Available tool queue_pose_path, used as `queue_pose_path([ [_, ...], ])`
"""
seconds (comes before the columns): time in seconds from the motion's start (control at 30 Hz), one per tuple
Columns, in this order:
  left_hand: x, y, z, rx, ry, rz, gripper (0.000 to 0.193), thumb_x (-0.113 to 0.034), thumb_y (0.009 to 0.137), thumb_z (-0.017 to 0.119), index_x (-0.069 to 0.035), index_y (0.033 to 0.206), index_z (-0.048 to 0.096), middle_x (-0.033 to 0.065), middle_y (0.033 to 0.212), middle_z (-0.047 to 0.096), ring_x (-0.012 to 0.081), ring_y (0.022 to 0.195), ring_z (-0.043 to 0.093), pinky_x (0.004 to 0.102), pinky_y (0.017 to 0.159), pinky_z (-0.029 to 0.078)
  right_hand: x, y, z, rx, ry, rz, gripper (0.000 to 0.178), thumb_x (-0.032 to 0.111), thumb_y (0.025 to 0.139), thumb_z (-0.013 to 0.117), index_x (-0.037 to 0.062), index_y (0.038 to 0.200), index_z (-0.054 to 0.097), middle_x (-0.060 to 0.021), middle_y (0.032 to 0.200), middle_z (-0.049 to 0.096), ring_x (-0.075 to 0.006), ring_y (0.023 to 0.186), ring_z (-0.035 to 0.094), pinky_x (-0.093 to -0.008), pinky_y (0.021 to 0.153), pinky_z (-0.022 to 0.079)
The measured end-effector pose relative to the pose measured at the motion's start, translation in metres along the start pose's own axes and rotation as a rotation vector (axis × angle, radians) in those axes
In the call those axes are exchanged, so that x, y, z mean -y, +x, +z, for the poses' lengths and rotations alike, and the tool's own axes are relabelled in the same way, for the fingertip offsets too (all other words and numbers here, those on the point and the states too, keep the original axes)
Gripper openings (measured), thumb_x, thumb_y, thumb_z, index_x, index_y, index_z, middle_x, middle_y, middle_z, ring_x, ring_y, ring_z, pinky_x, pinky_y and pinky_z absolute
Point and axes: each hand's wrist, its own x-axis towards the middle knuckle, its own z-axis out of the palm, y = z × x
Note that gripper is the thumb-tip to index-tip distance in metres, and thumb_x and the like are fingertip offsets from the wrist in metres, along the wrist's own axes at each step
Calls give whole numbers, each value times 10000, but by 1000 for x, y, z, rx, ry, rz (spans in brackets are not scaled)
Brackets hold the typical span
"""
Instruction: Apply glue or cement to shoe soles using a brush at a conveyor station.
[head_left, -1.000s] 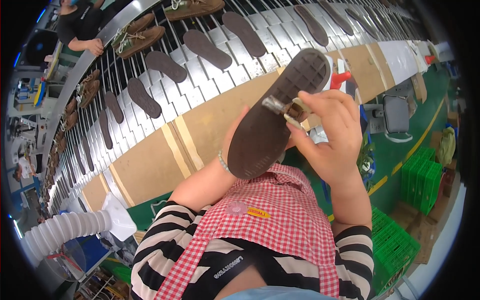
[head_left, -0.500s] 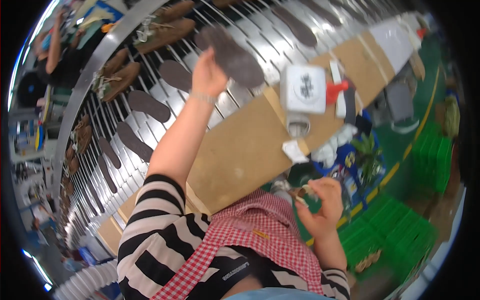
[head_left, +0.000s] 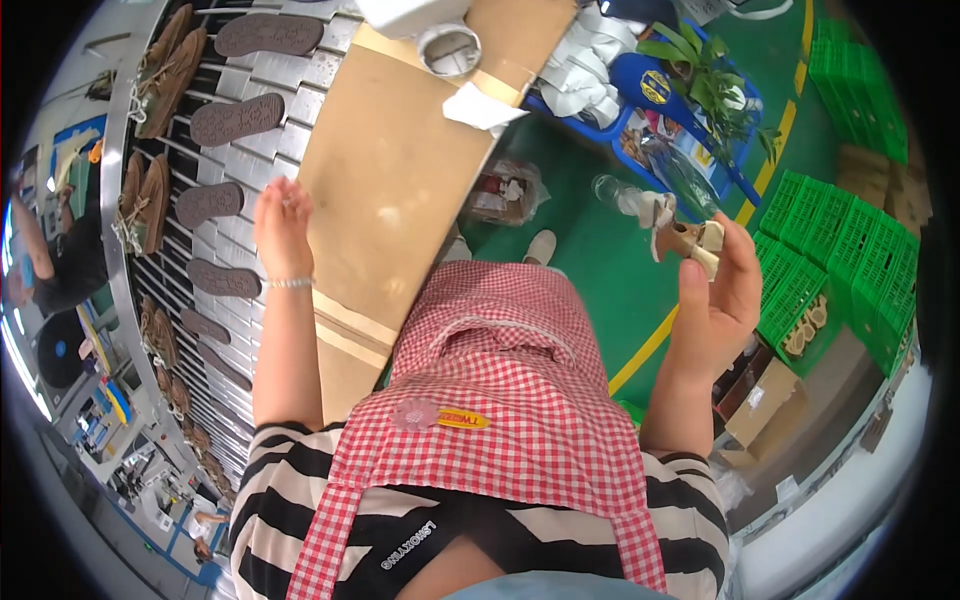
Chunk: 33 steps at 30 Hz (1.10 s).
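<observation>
On the far left, brown shoes (head_left: 150, 200) and dark flat soles (head_left: 236, 120) lie in rows on a metal belt (head_left: 215, 255). The left hand (head_left: 281, 212) is held up at the belt's edge, fingers loosely together, holding nothing. Next comes a bare brown cardboard surface (head_left: 395, 180) with a roll of tape (head_left: 448, 48) and a white paper scrap (head_left: 480, 105) near its top. A clear bag (head_left: 502, 190) sits on the green floor. The right hand (head_left: 715, 300) pinches a small tan tool with a white tip (head_left: 690, 240), raised over the floor. Green crates (head_left: 830, 200) are stacked on the right, with pale things in one lower crate.
</observation>
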Motion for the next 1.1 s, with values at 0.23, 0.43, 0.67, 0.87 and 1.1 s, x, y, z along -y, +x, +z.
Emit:
queue_pose_path([
  [0.23, 30, -45, -31, -85, 97, -173, 231, -189, 1033, 554, -38, 1202, 600, 69, 1039, 674, 160, 903, 644, 322, 822, 534, -28, -11, -8, -3, 83, 80, 490, 29, 837, 747, -39, 1297, 594, -124, 1260, 611, -207, 1157, 573, -342, 1013, 432],
  [0.43, 14, -42, -12, 36, 63, -131, 255, -184, 1033, 546, -32, 1234, 581, 79, 1092, 670, 188, 983, 648, 345, 884, 536, -24, -16, -7, 22, 170, 197, 461, 38, 858, 740, -55, 1286, 598, -112, 1254, 608, -183, 1125, 576, -331, 1011, 436],
  [0.67, -5, -29, -19, 64, 37, -134, 220, -162, 1026, 552, -33, 1198, 600, 80, 1056, 682, 181, 912, 664, 335, 843, 548, -29, -19, 0, 36, 199, 112, 435, 36, 872, 726, -60, 1277, 600, -94, 1219, 612, -163, 1085, 576, -318, 1003, 433],
  [0.87, -18, 16, -14, 104, 156, -187, 240, -180, 1034, 540, -32, 1213, 600, 79, 1078, 679, 172, 929, 660, 329, 848, 547, -33, -21, 21, -36, 201, 142, 438, 24, 878, 710, -63, 1289, 584, -97, 1216, 614, -168, 1099, 584, -325, 1013, 434],
  [1.1, -26, 63, -45, 68, 300, -263, 272, -219, 1007, 581, -56, 1224, 611, 63, 1127, 674, 173, 1003, 647, 323, 880, 534, -12, -12, 36, 14, 198, 196, 445, 40, 898, 688, -71, 1309, 558, -118, 1233, 609, -198, 1126, 591, -356, 1032, 434],
])
